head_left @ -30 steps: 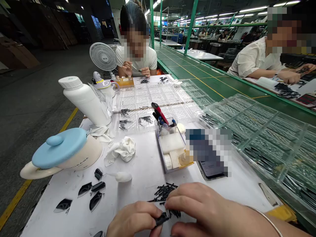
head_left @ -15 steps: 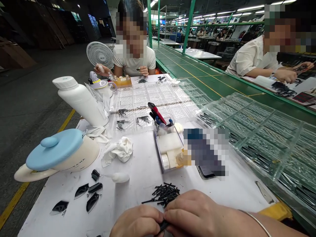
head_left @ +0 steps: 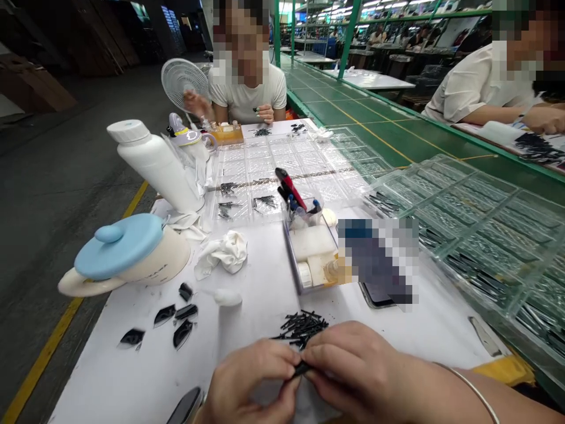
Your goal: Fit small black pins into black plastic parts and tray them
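My left hand [head_left: 249, 383] and my right hand [head_left: 355, 368] meet low in the view, their fingers pinching a small black plastic part [head_left: 302, 369] between them. Just beyond the fingertips lies a loose pile of thin black rods [head_left: 302, 327] on the white table covering [head_left: 260, 312]. Several black pointed pieces [head_left: 182, 334] lie further left, and a dark oblong piece [head_left: 185, 406] sits at the bottom edge near my left hand. A thin metal bangle [head_left: 472, 391] circles my right wrist. My fingers hide part of the black part.
A phone [head_left: 377, 297] lies under a pixelated patch beside a clear box of white items [head_left: 309, 253]. A teapot with a blue lid [head_left: 119, 247], a white bottle [head_left: 154, 165] and a crumpled cloth [head_left: 223, 252] stand left. Clear trays [head_left: 481, 235] lie right; co-workers [head_left: 247, 94] sit beyond.
The whole scene has shifted as my head moved, and my hands sit slightly higher in the view. Both hands still pinch the small black part.
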`<state>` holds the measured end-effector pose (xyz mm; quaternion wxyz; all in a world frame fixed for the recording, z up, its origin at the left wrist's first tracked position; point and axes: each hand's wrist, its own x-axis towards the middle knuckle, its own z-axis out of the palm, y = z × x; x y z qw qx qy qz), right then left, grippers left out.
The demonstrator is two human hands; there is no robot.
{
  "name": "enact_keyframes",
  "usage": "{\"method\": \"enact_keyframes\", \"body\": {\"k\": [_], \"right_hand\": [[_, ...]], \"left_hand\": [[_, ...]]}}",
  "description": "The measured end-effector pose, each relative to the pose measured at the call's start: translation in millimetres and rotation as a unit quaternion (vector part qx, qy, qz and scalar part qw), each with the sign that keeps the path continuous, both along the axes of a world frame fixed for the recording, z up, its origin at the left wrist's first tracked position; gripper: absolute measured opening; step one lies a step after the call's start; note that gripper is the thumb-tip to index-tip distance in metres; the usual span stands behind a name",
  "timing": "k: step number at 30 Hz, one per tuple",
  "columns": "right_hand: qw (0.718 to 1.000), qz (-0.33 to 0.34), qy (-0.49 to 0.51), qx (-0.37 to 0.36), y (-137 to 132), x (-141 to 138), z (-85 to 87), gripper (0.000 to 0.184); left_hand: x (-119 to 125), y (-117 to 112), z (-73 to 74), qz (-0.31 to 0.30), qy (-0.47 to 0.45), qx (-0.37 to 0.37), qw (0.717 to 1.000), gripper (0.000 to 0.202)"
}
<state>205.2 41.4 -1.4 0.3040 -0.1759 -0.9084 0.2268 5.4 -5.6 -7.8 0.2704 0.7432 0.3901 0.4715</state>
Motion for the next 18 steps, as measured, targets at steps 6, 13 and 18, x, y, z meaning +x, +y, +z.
{"method": "enact_keyframes", "body": {"k": [6, 13, 18], "right_hand": [[0.999, -0.027, 0.013, 0.019, 0.7, 1.7, -0.1, 0.012], [0.997, -0.019, 0.018, 0.077, -2.2, 3.5, 5.9, 0.013], [0.995, -0.022, 0.009, 0.094, -3.8, 4.5, 11.2, 0.019]], "left_hand": [[8.0, 1.4, 5.5, 0.016, -0.074, -0.009, 0.997, 0.023], [5.7, -0.3, 4.6, -0.004, -0.082, 0.044, 0.996, 0.023], [5.2, -0.2, 4.0, -0.011, -0.081, 0.052, 0.995, 0.020]]}}
